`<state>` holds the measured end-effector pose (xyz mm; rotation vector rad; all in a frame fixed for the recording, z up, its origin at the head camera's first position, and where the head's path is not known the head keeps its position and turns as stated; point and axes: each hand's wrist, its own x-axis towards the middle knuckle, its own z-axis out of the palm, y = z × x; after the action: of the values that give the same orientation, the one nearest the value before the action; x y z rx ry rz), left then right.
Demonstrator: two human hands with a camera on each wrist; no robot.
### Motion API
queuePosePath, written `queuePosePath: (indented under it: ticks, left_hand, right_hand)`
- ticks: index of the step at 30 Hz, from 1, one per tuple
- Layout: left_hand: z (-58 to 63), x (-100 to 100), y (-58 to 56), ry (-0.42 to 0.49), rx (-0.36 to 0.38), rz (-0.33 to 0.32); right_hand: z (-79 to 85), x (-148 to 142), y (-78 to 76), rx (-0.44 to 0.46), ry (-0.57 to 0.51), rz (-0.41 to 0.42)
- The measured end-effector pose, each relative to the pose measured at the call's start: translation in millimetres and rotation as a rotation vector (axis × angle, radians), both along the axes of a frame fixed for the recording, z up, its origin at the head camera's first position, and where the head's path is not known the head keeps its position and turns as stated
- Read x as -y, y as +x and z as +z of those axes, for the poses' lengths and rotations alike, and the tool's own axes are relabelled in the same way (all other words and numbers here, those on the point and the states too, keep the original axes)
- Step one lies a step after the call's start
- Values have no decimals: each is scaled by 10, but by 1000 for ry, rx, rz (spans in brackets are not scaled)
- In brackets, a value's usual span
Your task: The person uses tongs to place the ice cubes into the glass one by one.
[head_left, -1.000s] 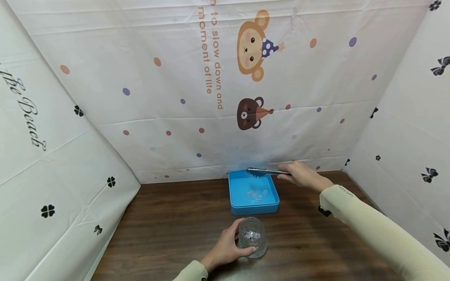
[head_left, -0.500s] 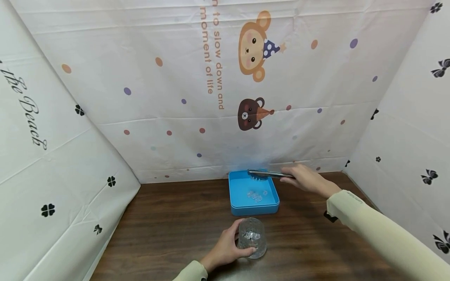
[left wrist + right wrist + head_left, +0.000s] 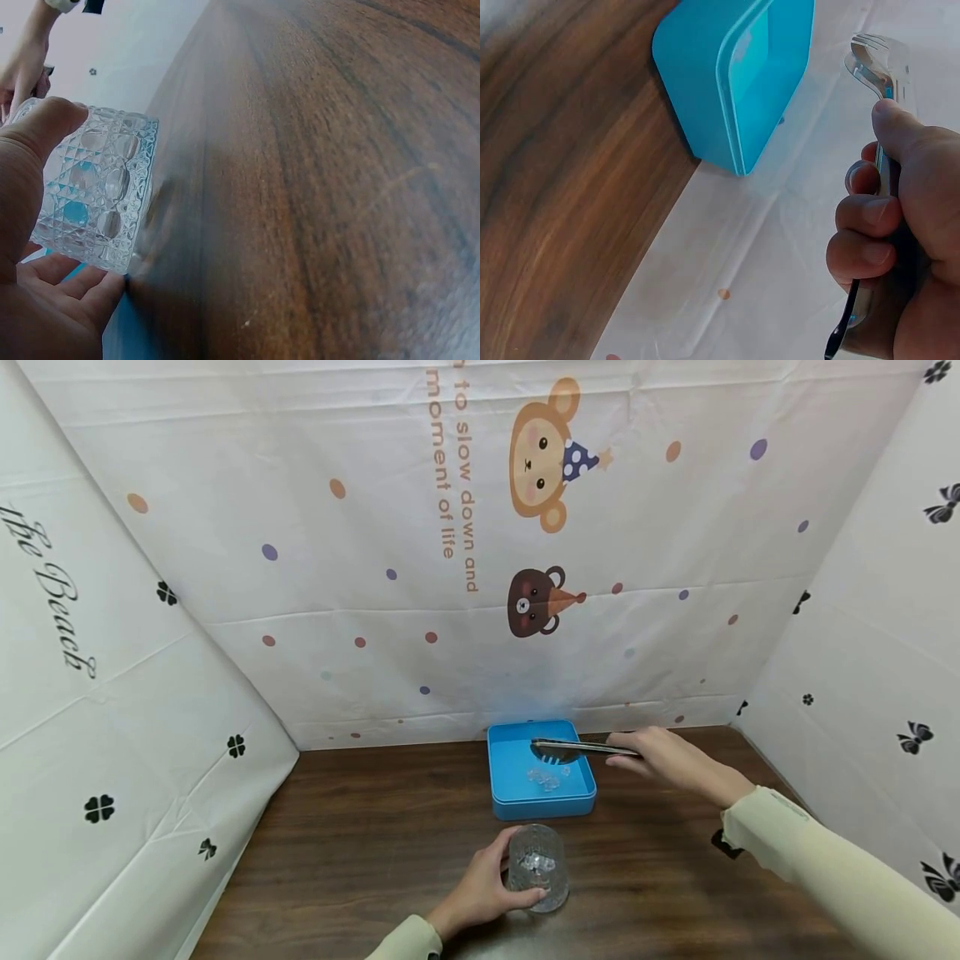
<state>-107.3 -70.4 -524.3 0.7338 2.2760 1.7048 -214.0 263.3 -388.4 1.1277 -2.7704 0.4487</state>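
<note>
A clear patterned drinking glass [image 3: 551, 881] with several clear pieces in its bottom stands on the table, and my left hand [image 3: 483, 885] grips its side. In the left wrist view the thumb lies along one side of the glass [image 3: 101, 187], with the fingers round the other. My right hand [image 3: 660, 756] holds metal serving tongs [image 3: 585, 746] in curled fingers. One tong end is slotted like a fork, the other spoon-like, as the tongs [image 3: 870, 67] show in the right wrist view. Their heads hang over the blue tray [image 3: 504, 789], where several clear ice-like pieces [image 3: 545, 781] lie.
The tray stands at the back of the dark wooden table [image 3: 360, 827], close to a printed white cloth backdrop [image 3: 360, 543]. White cloth walls rise on the left and right. The glass is in front of the tray.
My right hand has come nearer and slightly right with the tongs, whose heads moved from the tray's back edge to over its middle. My left hand and the glass stay put.
</note>
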Motion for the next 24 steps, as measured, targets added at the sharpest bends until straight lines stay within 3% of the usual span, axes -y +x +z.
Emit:
queuePosePath:
  ticks: [11, 24]
  left_hand:
    - [-58, 6, -4, -31, 32, 9]
    - [-23, 0, -20, 11, -22, -9]
  right_hand:
    - [-40, 22, 340, 21, -67, 99]
    - [-16, 56, 686, -21, -124, 169]
